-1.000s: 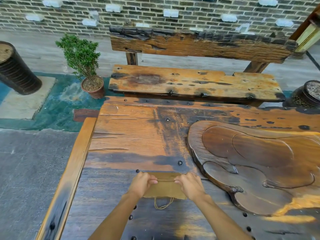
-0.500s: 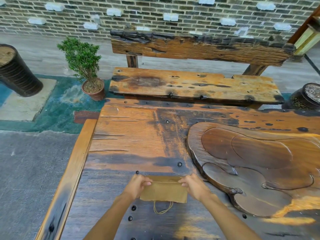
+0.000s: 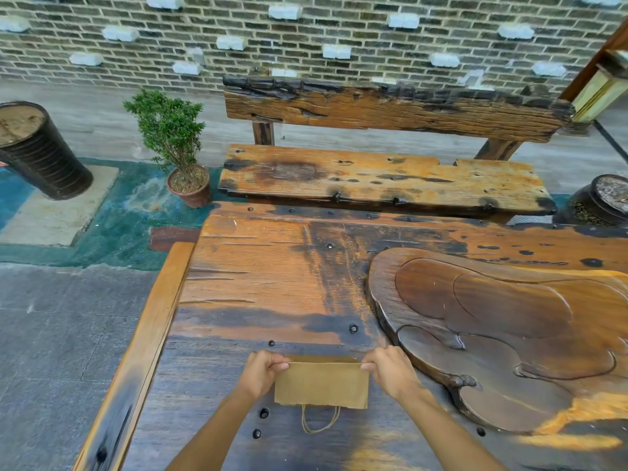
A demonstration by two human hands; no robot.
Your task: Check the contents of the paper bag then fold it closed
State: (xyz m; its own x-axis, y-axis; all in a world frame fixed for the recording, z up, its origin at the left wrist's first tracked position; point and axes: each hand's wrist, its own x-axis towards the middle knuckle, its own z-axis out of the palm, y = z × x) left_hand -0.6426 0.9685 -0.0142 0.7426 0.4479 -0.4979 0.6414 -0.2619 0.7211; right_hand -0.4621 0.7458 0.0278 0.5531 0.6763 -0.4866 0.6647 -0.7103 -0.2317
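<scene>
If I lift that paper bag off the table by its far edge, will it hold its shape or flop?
The paper bag lies flat and thin, so it probably bends and droops. It looks light; no bulge shows. The left hand and right hand pinch its far corners, and the twine handle will likely dangle.

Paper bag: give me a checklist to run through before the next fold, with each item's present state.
1. Paper bag lies flat on the table: ok.
2. Left hand has a grip on the far left corner: ok.
3. Right hand has a grip on the far right corner: ok.
4. Far edge level between both hands: ok.
5. Twine handle sticks out at the near edge, clear of the fold: ok.
6. Contents checked: cannot tell.
</scene>
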